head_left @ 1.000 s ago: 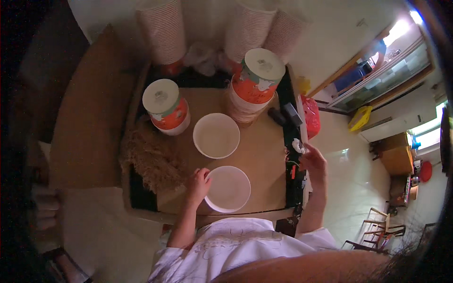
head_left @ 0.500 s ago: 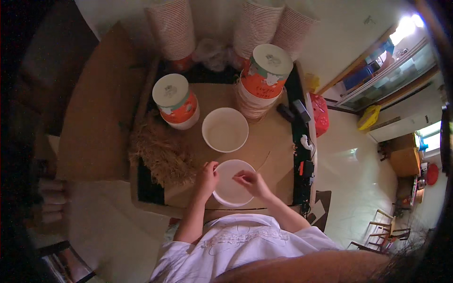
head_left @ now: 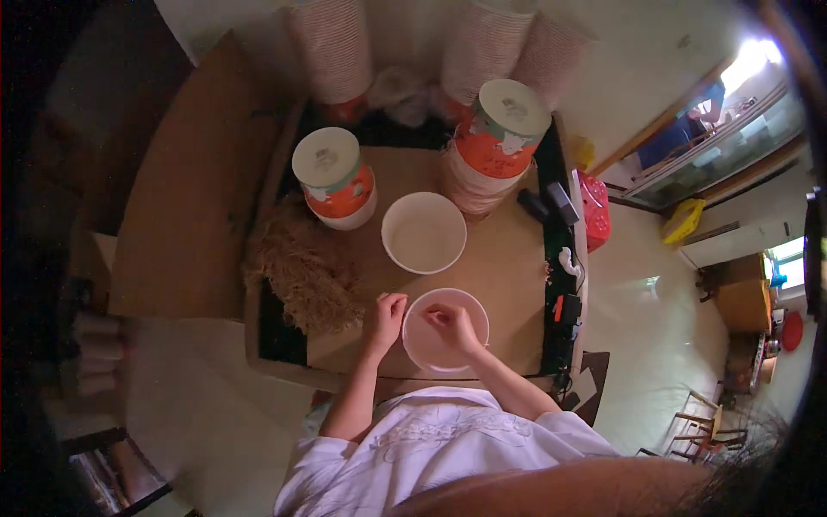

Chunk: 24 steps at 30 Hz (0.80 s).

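A white paper tub (head_left: pixel 428 355) stands at the table's near edge, its mouth facing up. At its left rim is my left hand (head_left: pixel 386 323), fingers curled together; whether they pinch anything is hidden. Over the tub's mouth, my right hand (head_left: pixel 454 327) has its fingertips pressed together, and what they hold is too small to make out. A second white tub (head_left: pixel 424 233) sits open just beyond. To the left lies a heap of brown, stringy fibre (head_left: pixel 306 276).
Upside-down orange-printed tubs stand at the left (head_left: pixel 336 181) and on a stack at the right (head_left: pixel 504 129). Tall stacks of tubs (head_left: pixel 332 52) line the back. Small dark devices (head_left: pixel 551 204) and an orange-black object (head_left: pixel 566 308) lie along the right edge. Cardboard (head_left: pixel 185 198) leans at left.
My right hand has drawn in over the near tub, its fingers more curled. A thin strand beside it no longer shows there. The whole view has shifted slightly.
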Each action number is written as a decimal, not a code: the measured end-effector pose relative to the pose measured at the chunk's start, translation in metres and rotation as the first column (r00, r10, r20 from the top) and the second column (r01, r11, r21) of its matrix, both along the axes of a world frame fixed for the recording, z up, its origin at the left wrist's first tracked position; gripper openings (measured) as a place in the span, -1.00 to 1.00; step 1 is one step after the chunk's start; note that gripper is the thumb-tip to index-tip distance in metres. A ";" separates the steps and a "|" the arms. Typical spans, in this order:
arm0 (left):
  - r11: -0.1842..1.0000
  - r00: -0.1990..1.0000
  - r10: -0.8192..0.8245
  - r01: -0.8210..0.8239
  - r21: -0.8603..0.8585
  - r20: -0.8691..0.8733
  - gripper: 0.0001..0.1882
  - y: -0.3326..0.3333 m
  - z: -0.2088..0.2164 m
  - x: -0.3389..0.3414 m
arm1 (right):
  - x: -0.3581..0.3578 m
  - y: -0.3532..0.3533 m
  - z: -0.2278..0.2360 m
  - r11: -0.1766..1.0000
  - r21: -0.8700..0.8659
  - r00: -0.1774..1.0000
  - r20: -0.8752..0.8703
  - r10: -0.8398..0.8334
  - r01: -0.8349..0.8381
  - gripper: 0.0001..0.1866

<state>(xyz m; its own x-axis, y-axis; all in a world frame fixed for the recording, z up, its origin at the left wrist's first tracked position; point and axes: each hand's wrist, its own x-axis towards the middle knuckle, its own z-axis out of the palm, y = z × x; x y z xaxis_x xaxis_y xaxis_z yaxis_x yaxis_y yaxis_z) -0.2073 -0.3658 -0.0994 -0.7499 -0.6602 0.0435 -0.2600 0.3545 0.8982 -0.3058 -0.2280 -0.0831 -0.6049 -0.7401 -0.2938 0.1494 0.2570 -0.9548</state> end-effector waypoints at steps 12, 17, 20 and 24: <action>0.962 0.983 -0.179 0.169 0.215 0.028 -0.81 -0.003 0.016 -0.002 | -0.001 -0.002 -0.004 0.976 0.092 0.900 0.379 -0.218 0.198 -0.88; 0.977 0.996 -0.074 0.082 0.197 -0.044 -0.80 0.008 0.043 0.000 | 0.002 0.007 0.010 0.968 -0.062 0.778 0.608 -0.157 0.243 -0.92; 0.970 0.981 -0.188 0.195 0.147 -0.056 -0.80 0.013 0.081 0.001 | 0.004 0.009 0.034 0.975 -0.055 0.736 0.665 -0.124 0.213 -0.94; 0.936 0.976 -0.198 0.217 0.278 -0.094 -0.86 0.016 0.073 0.003 | 0.005 0.008 0.047 0.990 -0.025 0.762 0.641 -0.092 0.141 -0.95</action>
<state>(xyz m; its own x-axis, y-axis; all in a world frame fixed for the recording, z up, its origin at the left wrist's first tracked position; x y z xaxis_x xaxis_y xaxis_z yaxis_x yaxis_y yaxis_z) -0.2041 -0.3498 -0.0259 -0.8732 -0.4822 -0.0710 -0.1471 0.1218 0.9816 -0.3009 -0.2199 -0.0360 -0.3793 -0.7087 -0.5949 0.7536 0.1365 -0.6431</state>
